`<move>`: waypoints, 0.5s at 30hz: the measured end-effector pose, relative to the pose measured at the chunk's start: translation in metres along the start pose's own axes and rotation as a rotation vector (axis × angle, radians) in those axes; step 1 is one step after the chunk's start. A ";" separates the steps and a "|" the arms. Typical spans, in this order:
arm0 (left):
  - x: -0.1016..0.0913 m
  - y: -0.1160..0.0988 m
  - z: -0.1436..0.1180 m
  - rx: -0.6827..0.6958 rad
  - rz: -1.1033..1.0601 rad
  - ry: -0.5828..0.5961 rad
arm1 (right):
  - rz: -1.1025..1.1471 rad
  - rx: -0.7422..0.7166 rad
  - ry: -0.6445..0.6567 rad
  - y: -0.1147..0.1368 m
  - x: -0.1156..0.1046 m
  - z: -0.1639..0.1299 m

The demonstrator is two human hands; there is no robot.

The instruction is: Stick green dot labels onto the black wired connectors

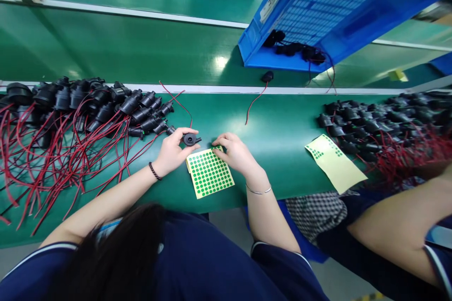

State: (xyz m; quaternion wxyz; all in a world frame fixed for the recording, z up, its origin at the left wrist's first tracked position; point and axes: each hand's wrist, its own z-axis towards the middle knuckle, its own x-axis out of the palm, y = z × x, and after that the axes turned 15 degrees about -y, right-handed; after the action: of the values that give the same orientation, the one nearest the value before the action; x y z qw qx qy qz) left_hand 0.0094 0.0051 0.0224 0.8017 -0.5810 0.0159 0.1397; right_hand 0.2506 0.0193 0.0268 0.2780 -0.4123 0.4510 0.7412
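My left hand (173, 150) grips a small black pump (189, 139), its round face with a central hole turned up and a short spout pointing right. A red wire runs up from behind that hand. Just below the pump lies a pale yellow sheet of round green stickers (212, 174), flat on the bench. Over the sheet's top right edge, my right hand (233, 151) has its thumb and fingers closed together in a pinch. Whatever is between those fingertips is too small to make out.
Black pumps with red wires (106, 113) are heaped on the left, and another heap (370, 122) lies right. A lone pump (267, 76) sits below the tilted blue crate (254, 40). A co-worker's arm (395, 225) reaches in near a second sticker sheet (335, 164).
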 end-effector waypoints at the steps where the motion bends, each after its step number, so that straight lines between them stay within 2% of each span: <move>1: 0.000 0.001 0.000 -0.023 -0.008 0.000 | 0.001 -0.006 -0.004 0.000 0.001 -0.001; 6: 0.000 0.004 0.000 -0.042 0.012 0.005 | 0.008 -0.029 -0.020 -0.003 0.006 -0.003; 15: 0.001 0.013 -0.002 0.070 0.074 0.060 | 0.041 -0.026 -0.022 -0.004 0.009 -0.003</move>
State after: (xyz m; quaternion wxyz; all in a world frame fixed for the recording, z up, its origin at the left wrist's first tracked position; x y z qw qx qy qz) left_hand 0.0071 0.0070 0.0096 0.8149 -0.5556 0.0661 0.1511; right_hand 0.2501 0.0184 0.0165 0.2624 -0.3982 0.4464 0.7572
